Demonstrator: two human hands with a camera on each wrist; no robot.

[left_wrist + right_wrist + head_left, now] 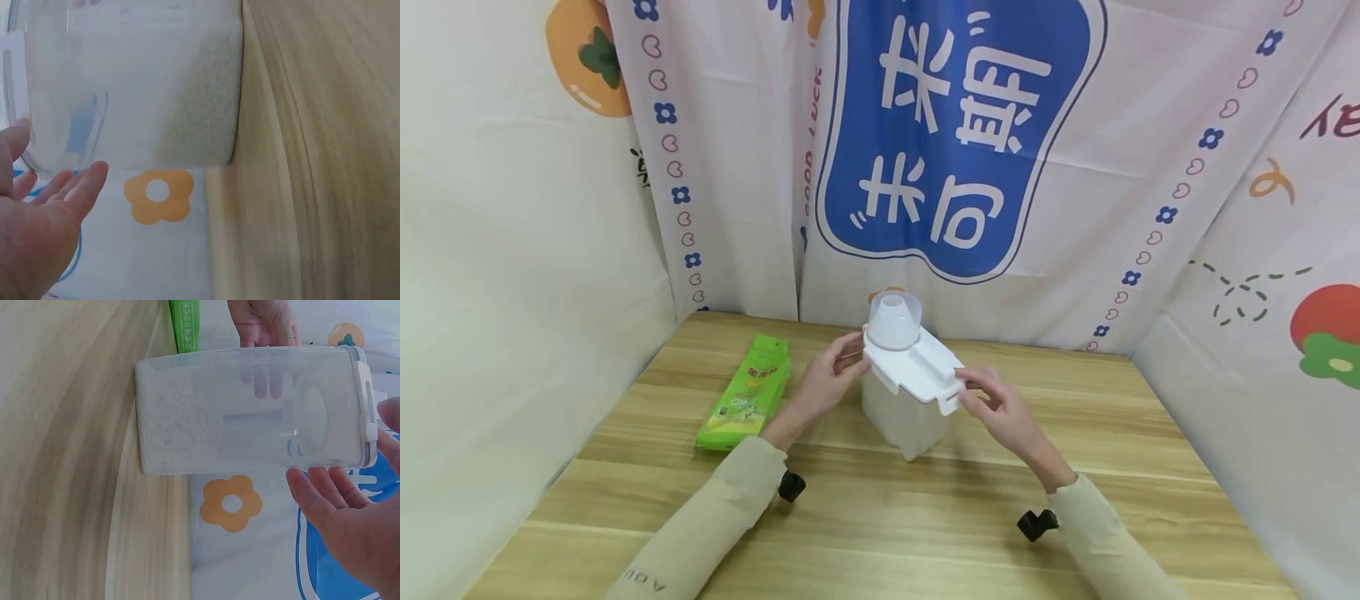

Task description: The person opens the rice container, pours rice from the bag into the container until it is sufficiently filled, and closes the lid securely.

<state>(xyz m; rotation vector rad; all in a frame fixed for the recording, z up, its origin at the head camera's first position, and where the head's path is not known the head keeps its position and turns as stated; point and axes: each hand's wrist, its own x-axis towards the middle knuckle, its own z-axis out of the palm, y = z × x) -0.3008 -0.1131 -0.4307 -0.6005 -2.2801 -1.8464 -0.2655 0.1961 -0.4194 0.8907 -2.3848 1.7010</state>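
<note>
A clear plastic storage container (250,412) with a white lid (913,364) stands upright on the wooden table. Pale grains (178,415) fill its lower part. A clear measuring cup (895,319) sits over the lid's spout. My left hand (833,375) touches the lid's left end; its thumb lies by a white latch (17,87), with the other fingers fairly straight. At the opposite end, my right hand (1000,412) has thumb and forefinger at the latch tab (950,402), which sticks out from the lid. Its other fingers extend beside the container.
Left of the container lies a green plastic packet (748,396) on the wooden table (880,525). Printed cloth curtains (745,167) hang behind and at both sides of the table. A black wrist camera (1037,525) sits near each sleeve cuff.
</note>
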